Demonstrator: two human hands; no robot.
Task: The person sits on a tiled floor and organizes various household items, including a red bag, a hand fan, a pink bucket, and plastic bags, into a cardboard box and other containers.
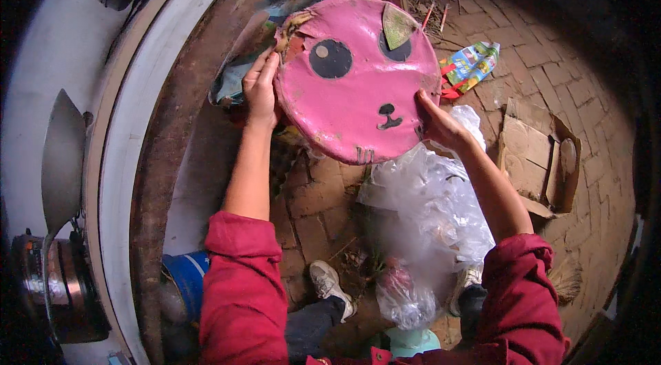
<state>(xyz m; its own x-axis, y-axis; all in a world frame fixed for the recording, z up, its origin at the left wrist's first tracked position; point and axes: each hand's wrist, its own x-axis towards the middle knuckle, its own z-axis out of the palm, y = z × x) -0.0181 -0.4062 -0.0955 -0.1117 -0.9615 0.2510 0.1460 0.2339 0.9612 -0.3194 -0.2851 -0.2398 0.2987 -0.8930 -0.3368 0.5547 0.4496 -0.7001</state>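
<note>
Pink cushion (pixel 357 79): round, cartoon-faced, its cover torn and peeling at the upper edge; held up over the brick floor (pixel 585 117).
Left hand (pixel 260 88): closed on its left rim.
Right hand (pixel 441 124): closed on its lower right rim.
Risk: the flaking cover could tear further under the grip, or the cushion slip onto the clear plastic bag (pixel 427 206) beneath.
Nearby: flattened cardboard box (pixel 540 158); colourful wrapper (pixel 471 62).

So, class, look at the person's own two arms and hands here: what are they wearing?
Both arms wear dark red sleeves of plain cloth, pushed up and bunched near the elbows, leaving the forearms bare. The left hand and right hand are bare: no gloves, and no rings, watch or bracelets can be seen.
</note>
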